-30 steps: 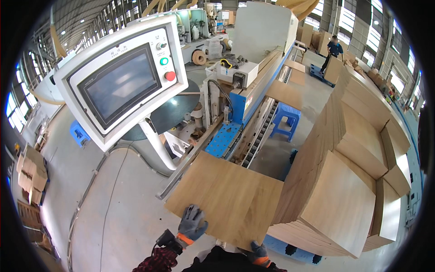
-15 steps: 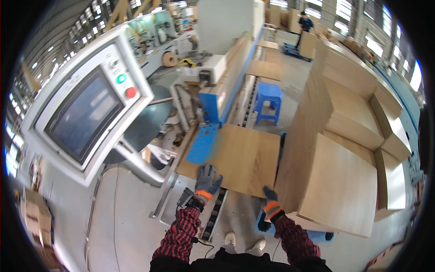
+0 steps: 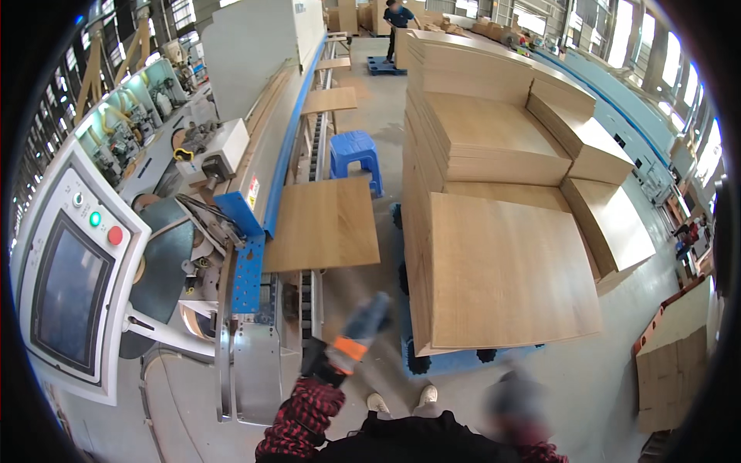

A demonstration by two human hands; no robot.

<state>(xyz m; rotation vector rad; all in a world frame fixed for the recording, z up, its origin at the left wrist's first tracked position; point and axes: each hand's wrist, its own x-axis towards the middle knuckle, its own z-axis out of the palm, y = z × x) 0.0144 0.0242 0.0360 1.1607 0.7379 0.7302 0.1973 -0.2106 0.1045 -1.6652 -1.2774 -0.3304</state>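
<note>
Panel [image 3: 324, 224] lies beyond two gloved hands [image 3: 367, 318] [image 3: 515, 397], near one blue stool [image 3: 355, 157].

Woodworking factory hall, recognizable by a long white-and-blue industrial machine [image 3: 253, 46] with a push-button control panel [image 3: 71, 289], tall stacks of wood-grain boards [image 3: 513, 266] on a blue pallet [image 3: 449, 364], a distant co-worker [image 3: 398, 17], and high windows [image 3: 622, 35] along one side.

Remotely, I am counting two hands [image 3: 366, 322], at least three boards [image 3: 324, 228] along the machine [image 3: 251, 42], one blue stool [image 3: 353, 145], one control panel [image 3: 77, 282], one red button [image 3: 115, 234], one green button [image 3: 95, 219], two pale shoes [image 3: 377, 403].
</note>
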